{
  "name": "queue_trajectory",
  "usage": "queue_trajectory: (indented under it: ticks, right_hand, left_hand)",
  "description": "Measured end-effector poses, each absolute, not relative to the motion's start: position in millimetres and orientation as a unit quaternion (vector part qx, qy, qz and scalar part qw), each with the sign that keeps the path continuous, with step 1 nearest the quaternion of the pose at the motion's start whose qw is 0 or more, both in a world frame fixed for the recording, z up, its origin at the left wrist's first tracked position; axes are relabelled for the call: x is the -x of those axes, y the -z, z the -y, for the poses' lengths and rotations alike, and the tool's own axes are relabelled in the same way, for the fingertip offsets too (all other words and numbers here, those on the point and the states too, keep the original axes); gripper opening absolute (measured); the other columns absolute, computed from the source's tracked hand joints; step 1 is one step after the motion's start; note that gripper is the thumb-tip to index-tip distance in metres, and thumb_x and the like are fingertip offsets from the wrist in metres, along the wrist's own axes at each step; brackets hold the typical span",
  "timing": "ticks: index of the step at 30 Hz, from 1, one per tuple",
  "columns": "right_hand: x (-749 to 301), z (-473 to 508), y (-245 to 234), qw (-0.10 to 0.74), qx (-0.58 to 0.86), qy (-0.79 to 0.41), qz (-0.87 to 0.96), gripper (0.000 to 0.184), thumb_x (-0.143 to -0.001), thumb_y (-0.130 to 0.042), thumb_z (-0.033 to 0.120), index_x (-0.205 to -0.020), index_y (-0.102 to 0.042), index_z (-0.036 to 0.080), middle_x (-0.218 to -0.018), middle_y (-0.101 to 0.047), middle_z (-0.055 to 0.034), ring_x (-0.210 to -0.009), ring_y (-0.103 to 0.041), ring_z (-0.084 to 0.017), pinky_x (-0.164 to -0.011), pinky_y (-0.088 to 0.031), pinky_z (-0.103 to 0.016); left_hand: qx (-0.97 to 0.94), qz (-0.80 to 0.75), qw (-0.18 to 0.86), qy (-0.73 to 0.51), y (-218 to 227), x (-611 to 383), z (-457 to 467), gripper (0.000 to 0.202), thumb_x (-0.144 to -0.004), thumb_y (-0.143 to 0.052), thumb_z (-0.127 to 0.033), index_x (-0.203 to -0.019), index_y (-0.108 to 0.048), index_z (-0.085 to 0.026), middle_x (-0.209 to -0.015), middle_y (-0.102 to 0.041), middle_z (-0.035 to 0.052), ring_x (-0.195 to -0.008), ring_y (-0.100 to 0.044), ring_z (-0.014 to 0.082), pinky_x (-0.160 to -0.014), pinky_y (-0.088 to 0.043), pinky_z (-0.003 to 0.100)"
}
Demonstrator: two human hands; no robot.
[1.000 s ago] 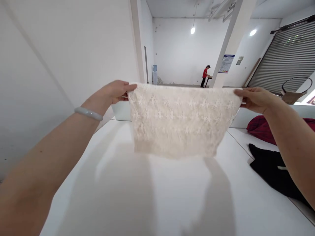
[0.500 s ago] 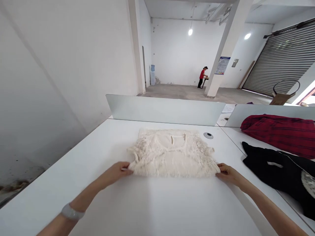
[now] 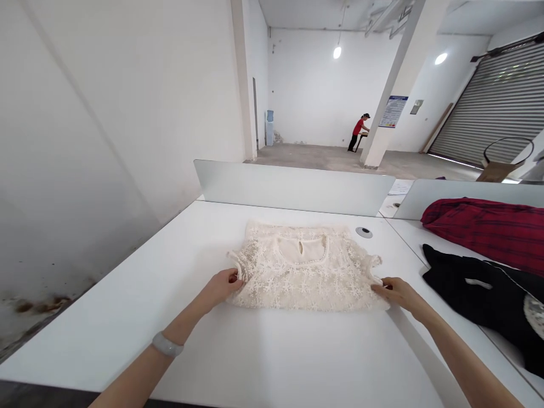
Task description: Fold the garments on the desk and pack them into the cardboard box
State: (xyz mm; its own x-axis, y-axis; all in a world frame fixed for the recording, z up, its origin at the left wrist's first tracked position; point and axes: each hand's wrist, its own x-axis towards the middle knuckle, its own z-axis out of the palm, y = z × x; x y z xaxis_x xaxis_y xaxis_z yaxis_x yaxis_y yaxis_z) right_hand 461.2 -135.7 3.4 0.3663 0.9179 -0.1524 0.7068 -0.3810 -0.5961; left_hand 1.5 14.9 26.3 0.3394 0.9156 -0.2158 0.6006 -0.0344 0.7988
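Toward the far edge of the white worktop (image 3: 297, 362), nearer its right edge than its left, a cream lace top (image 3: 306, 292) lay flat with its round neckline (image 3: 302, 262) uppermost and a keyhole slit showing in the back panel. The left hand (image 3: 221, 288) had its thumb and fingers pinched on the side of the top just below the left ruffled sleeve (image 3: 236, 262); the right hand (image 3: 399, 294) gripped the opposite side between thumb and fingers, just below the other sleeve (image 3: 375, 263). A pale bangle (image 3: 167, 344) circled the left wrist. By its look, the top was light and limp, with no stiffness to keep its shape, so it would crease or skew if one side were pulled harder. The raised flowers and open mesh looked apt to snag; the denser side edges seemed safer to hold than the lacy front or the thin sleeve frills. A round hole cover (image 3: 364, 232) sat near the far right corner, and past the right edge lay black clothing (image 3: 463, 286) and a red checked shirt (image 3: 488, 229).
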Motion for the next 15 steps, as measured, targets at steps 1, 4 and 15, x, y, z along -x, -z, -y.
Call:
queue_trajectory:
  ticks: [1,4,15]
  right_hand:
    - [-465.8,136.8,-5.2,0.231,0.794,-0.251,0.502,0.048,-0.072,-0.054,0.065,-0.059,-0.05,0.019,-0.063,-0.057,-0.0028,-0.06,-0.049,-0.016,-0.053,-0.033,-0.027]
    - [-477.4,128.2,-14.1,0.286,0.799,-0.284,0.445,0.054,-0.075,-0.047,0.07,-0.082,-0.062,0.018,-0.088,-0.067,-0.0094,-0.073,-0.059,-0.019,-0.06,-0.042,-0.028]
    - [-461.8,59.4,-19.6,0.236,0.824,-0.111,0.503,0.031,-0.071,-0.051,0.03,-0.099,-0.062,0.021,-0.091,-0.068,-0.0063,-0.087,-0.062,-0.023,-0.068,-0.041,-0.028]
  left_hand:
    - [-0.667,-0.56,0.453,-0.189,-27.3,-0.2,-14.2,0.044,-0.066,-0.062,-0.053,-0.094,-0.055,-0.019,-0.08,-0.061,0.0022,-0.071,-0.056,0.0201,-0.059,-0.036,0.027]
    - [-0.582,-0.604,0.498,-0.221,-33.3,-1.8,-15.8,0.082,-0.064,-0.066,-0.06,-0.128,-0.037,-0.018,-0.097,-0.064,0.0084,-0.083,-0.061,0.0227,-0.066,-0.044,0.029]
    - [-0.522,-0.5,0.555,-0.412,-32.2,-49.8,-44.2,0.087,-0.054,-0.079,-0.026,-0.127,-0.033,-0.022,-0.116,-0.06,0.0115,-0.1,-0.061,0.0248,-0.077,-0.051,0.032]
